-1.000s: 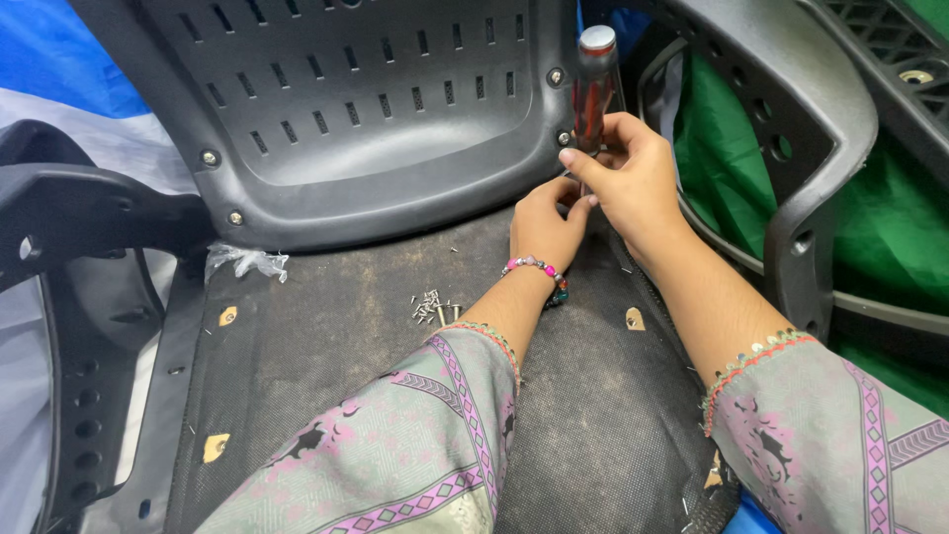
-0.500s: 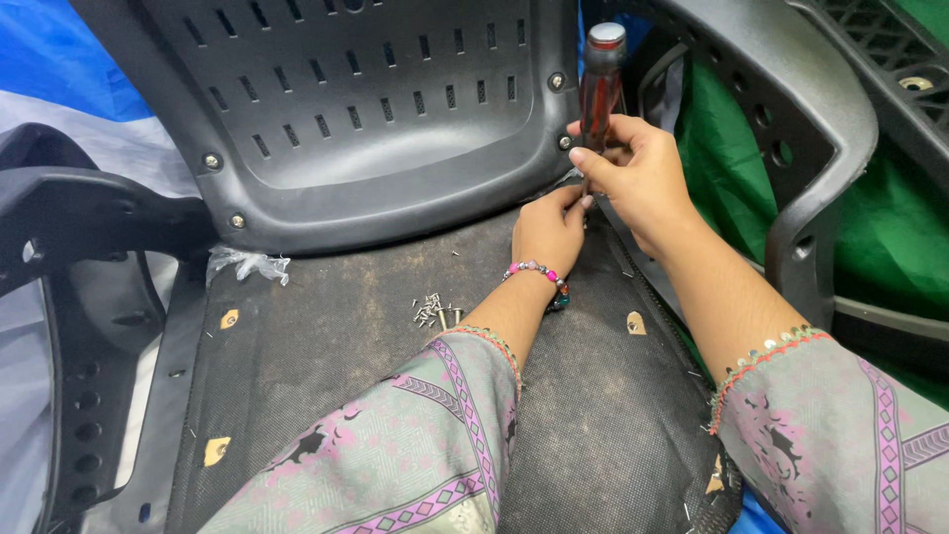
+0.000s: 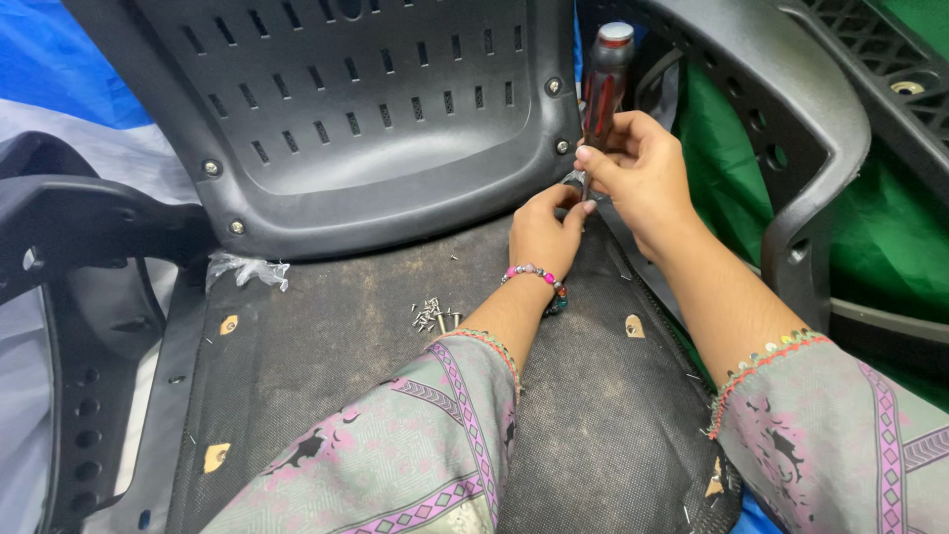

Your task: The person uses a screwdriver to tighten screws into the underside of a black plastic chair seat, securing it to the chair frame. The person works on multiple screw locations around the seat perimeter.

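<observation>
Over at the far left, a dark slotted plastic chair shell point(image 3: 346, 119) leans up from a gritty black seat pad point(image 3: 336, 336), loose screws point(image 3: 431, 314) lying mid-pad. Further right, the left hand point(image 3: 544, 232) pinches its fingertips together at the shell's lower right corner. The right hand point(image 3: 638, 173) is clamped round a screwdriver point(image 3: 603, 84), upright at that corner: red translucent handle, silver cap. It looks rigid, light, best gripped by the handle.

The right hand point(image 3: 643, 173) grips a red-handled screwdriver point(image 3: 603, 84) upright beside the dark chair back point(image 3: 346, 129). The left hand point(image 3: 546, 229) pinches at its tip. Loose screws point(image 3: 433, 314) lie on the black seat point(image 3: 326, 346).
</observation>
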